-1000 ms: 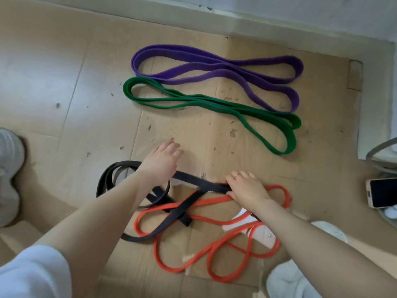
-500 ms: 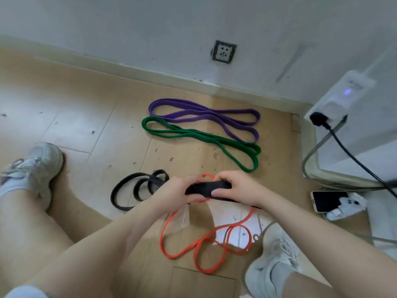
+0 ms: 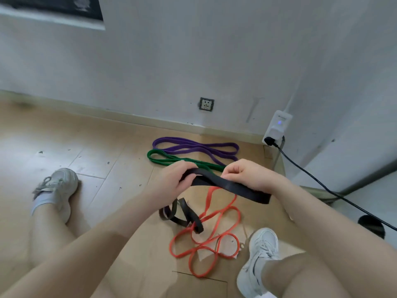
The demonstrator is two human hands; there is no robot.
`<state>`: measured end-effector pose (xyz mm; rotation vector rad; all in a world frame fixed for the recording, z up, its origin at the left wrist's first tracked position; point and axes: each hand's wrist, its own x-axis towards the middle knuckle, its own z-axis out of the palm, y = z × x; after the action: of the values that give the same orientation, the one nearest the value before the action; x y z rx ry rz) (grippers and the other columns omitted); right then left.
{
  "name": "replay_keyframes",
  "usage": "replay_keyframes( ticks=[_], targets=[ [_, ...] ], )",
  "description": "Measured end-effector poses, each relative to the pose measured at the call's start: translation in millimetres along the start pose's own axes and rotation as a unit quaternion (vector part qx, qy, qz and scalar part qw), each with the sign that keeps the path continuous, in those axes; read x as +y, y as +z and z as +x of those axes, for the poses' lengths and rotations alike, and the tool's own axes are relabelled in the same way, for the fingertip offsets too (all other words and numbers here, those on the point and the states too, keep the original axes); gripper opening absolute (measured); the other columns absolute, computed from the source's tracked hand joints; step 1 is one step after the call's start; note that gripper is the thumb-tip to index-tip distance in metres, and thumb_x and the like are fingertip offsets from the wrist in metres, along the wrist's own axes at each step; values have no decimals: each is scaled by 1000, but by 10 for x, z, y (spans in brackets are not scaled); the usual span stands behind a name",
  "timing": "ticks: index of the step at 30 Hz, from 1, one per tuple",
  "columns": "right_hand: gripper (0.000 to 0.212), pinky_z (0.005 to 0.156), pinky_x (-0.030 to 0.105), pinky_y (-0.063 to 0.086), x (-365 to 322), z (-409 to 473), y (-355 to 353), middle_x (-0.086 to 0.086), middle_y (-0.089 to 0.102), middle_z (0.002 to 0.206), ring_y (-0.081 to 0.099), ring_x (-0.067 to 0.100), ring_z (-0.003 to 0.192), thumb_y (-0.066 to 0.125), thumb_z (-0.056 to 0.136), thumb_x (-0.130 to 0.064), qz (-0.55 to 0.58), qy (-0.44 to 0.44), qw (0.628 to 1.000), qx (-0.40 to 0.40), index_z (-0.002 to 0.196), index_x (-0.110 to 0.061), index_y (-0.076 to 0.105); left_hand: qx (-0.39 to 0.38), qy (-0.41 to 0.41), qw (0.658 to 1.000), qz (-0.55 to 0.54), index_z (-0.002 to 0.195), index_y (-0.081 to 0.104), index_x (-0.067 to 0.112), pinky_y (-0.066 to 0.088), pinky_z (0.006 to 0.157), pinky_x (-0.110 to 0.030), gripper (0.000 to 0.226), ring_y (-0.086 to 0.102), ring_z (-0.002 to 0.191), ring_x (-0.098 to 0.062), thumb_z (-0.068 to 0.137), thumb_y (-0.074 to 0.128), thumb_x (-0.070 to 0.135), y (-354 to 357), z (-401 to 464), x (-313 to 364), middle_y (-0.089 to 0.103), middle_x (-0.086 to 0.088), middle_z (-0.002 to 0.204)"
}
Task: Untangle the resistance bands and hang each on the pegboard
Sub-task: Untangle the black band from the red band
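head view shows the thin orange rubber band (image 3: 206, 239) on the floor under the wide black rubber band (image 3: 225, 186), soft and floppy, best held by its flat middle, gripped by the left hand (image 3: 174, 181) and right hand (image 3: 247, 175), lifted higher than before, away from the wall.

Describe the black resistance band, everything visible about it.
The black resistance band is a wide, flat loop that looks like matte rubber. Its upper stretch is lifted off the floor, held between the left hand and the right hand, each with a curled grip. The rest hangs down in twisted coils onto the orange band on the floor.
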<state>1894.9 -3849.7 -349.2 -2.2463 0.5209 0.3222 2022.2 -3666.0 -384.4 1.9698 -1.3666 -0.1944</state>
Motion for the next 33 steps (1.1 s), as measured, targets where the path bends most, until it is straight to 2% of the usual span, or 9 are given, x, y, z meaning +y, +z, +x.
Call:
replay_keyframes(
  ticks=[4,8,11,13,16,20,25,29,33],
  targets=[
    [14,65,15,40,-151,-73,-19,-13,61,81,57,6,79,57,91,-25,-78,-39,988,125,80,-25,65,-9,-2,999,-31,115,61,12,38,73,-2,24,52,82,3,91,55,13,-185,45,197,58,9,97],
    [30,66,28,47,-267,-100,-149,-7,63,63,57,11,61,58,91,-26,80,22,991,109,63,-22,66,-75,-25,996,-38,113,60,21,42,73,-8,25,57,83,2,88,61,16,-247,105,232,65,7,96],
    [33,64,27,46,-402,-100,-253,-6,63,55,55,8,52,57,92,-27,137,22,983,124,60,-21,66,-92,-91,989,-77,125,51,23,46,81,-14,41,59,89,-1,86,64,18,-209,100,205,64,10,97],
    [31,59,22,40,-491,-93,-269,-8,60,57,50,-2,46,54,94,-27,70,-6,993,99,64,-22,64,-103,-115,984,-83,130,46,25,45,75,-12,49,59,84,-4,86,65,20,-162,86,197,63,14,92],
    [21,57,18,36,-585,-59,-223,-11,56,69,52,4,65,49,95,-30,-107,-43,989,88,80,-20,60,-116,-119,985,-52,128,50,25,43,67,-17,45,56,78,-7,85,65,26,-131,73,168,63,14,93],
    [22,62,22,41,-574,-30,-165,-3,59,85,54,12,78,53,92,-34,-179,-39,979,89,91,-15,64,-127,-113,985,-3,127,52,21,43,86,-17,52,52,95,-2,80,70,30,-203,24,84,58,11,111],
    [22,49,18,38,-496,-30,-77,2,62,80,52,9,56,55,92,-29,-232,-4,967,108,91,-10,66,-192,-49,978,64,92,60,29,45,74,-23,17,55,82,-10,80,71,23,-326,-52,50,60,9,89],
    [16,57,27,36,-400,-20,-45,8,59,91,47,18,69,47,96,-18,-350,6,905,240,102,-9,59,-123,-124,970,-170,91,60,23,46,74,-22,13,60,80,-10,85,63,12,-414,-193,-49,64,5,85],
    [7,47,25,39,-109,37,-147,6,55,80,52,21,60,52,88,-6,-179,88,946,256,92,-12,53,-19,-163,904,-395,92,57,11,50,84,-29,12,61,86,-19,87,55,0,-526,-256,-51,66,-2,83]
  ],
)
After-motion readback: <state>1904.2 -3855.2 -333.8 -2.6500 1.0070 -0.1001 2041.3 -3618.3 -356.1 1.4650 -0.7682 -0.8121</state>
